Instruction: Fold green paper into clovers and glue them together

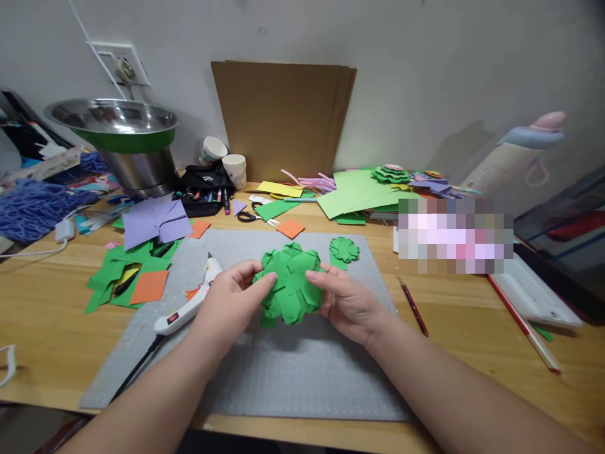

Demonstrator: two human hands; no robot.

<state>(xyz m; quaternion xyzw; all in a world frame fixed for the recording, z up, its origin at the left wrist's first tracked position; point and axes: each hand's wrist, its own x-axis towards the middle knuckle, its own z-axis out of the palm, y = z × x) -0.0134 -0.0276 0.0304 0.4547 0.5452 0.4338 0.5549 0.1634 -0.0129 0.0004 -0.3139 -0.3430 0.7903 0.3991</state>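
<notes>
A green paper flower with curled, layered petals is held up between both hands, over the grey cutting mat. My left hand grips its left edge, thumb on the front and fingers behind. On the right edge, my right hand pinches it in the same way. A smaller green paper flower lies on the mat beyond my right hand. Beside my left forearm rests a white glue gun, its nozzle pointing away from me. The fingers behind the paper are partly hidden.
Green paper scraps and purple sheets lie to the left. Scissors, a black pencil case and a steel bowl stand further back. Cardboard leans on the wall. At right are a pencil and a pixelated patch.
</notes>
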